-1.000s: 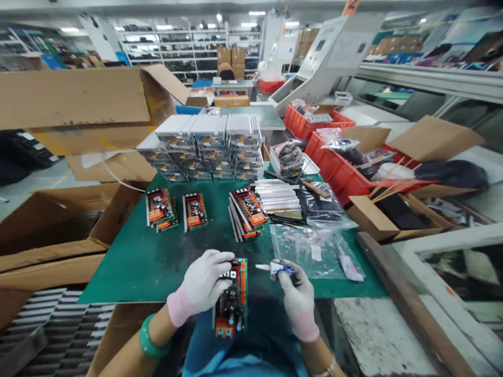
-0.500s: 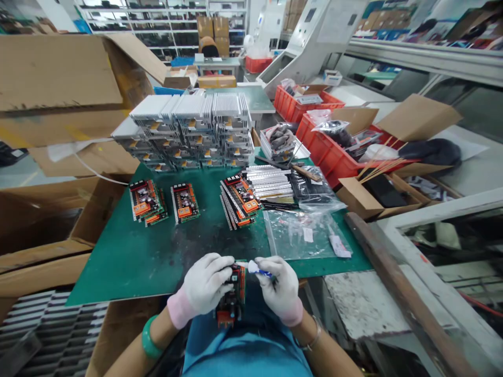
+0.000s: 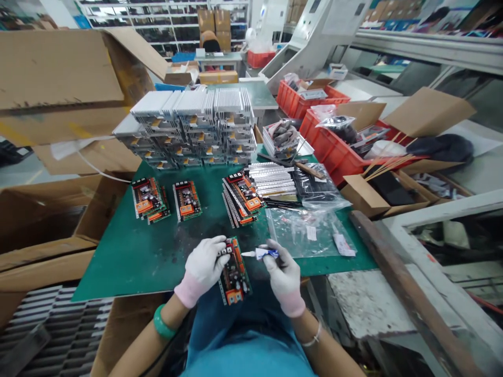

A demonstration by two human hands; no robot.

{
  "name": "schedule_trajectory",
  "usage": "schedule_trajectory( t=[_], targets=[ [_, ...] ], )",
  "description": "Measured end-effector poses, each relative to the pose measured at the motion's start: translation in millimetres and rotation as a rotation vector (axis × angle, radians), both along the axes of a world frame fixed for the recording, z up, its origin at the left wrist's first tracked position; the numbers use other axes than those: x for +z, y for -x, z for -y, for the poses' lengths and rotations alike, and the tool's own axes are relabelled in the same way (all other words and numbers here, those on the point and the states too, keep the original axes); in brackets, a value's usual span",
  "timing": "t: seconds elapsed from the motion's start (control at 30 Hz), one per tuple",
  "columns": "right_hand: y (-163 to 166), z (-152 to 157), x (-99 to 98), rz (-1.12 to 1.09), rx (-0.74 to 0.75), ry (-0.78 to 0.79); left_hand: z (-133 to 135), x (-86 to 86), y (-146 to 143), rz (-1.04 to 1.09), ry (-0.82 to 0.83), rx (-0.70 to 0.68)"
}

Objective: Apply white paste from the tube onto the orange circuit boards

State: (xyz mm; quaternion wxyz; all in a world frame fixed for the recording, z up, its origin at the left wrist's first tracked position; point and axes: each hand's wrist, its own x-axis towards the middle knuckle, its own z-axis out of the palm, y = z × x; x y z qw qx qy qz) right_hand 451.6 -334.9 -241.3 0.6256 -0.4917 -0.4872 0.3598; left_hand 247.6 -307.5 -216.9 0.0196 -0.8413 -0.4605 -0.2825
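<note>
My left hand (image 3: 204, 266), in a white glove with a pink cuff, is closed on a circuit board (image 3: 236, 272) at the table's front edge. The board carries orange terminal blocks and black parts, with a metal strip along its left side. Gloved as well, my right hand (image 3: 282, 272) pinches a small white and blue glue tube (image 3: 265, 254). Its white nozzle points left, close to the board's right edge. Beyond my hands lie a stack of similar boards (image 3: 241, 196), a single board (image 3: 187, 201) and a small pile of boards (image 3: 148, 199).
Silver heat sinks (image 3: 196, 125) are stacked at the table's back. Metal strips (image 3: 272, 180) and a clear plastic bag (image 3: 291, 230) lie to the right. Cardboard boxes (image 3: 43, 230) stand on the left, red crates (image 3: 330, 144) on the right, beside a rusty beam (image 3: 401, 283).
The circuit board and my left hand have risen and moved away from my body, onto the table's edge. The glue tube has shifted slightly right and up, its nozzle now in plain view.
</note>
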Motion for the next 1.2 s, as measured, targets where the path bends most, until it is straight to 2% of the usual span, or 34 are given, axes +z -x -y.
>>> schedule_trajectory(
  t=[0.07,0.13,0.2,0.3,0.37,0.47,0.6,0.83,1.03,1.2],
  targets=[
    [2.3,0.1,-5.3,0.053,0.040,-0.001,-4.8,-6.5,4.1,-0.007,0.061,0.080],
    [4.2,1.4,-10.0,0.132,0.063,-0.042,-7.0,-8.9,9.0,-0.008,0.087,0.100],
    [5.7,3.2,-13.1,0.217,0.081,-0.093,-6.8,-7.9,14.2,-0.012,0.097,0.036],
    [8.1,4.7,-13.9,0.355,0.120,-0.184,-5.2,-6.3,20.1,-0.057,0.131,-0.178],
    [10.1,4.3,-12.4,0.445,0.137,-0.248,-5.0,-8.5,21.8,-0.104,0.169,-0.270],
    [13.5,1.6,-9.4,0.561,0.148,-0.305,-7.1,-16.2,22.2,-0.130,0.230,-0.288],
    [17.5,-4.8,-7.0,0.633,0.151,-0.355,-10.5,-25.1,21.9,-0.056,0.257,-0.303],
    [20.5,-10.8,-9.5,0.742,0.099,-0.418,-10.1,-27.7,21.9,0.024,0.275,-0.302],
    [19.1,-7.7,-15.0,0.716,0.087,-0.420,-9.2,-27.2,20.9,0.012,0.318,-0.264],
    [12.2,0.2,-12.4,0.409,0.093,-0.293,-10.3,-24.2,21.1,-0.017,0.294,-0.268]
  ],
)
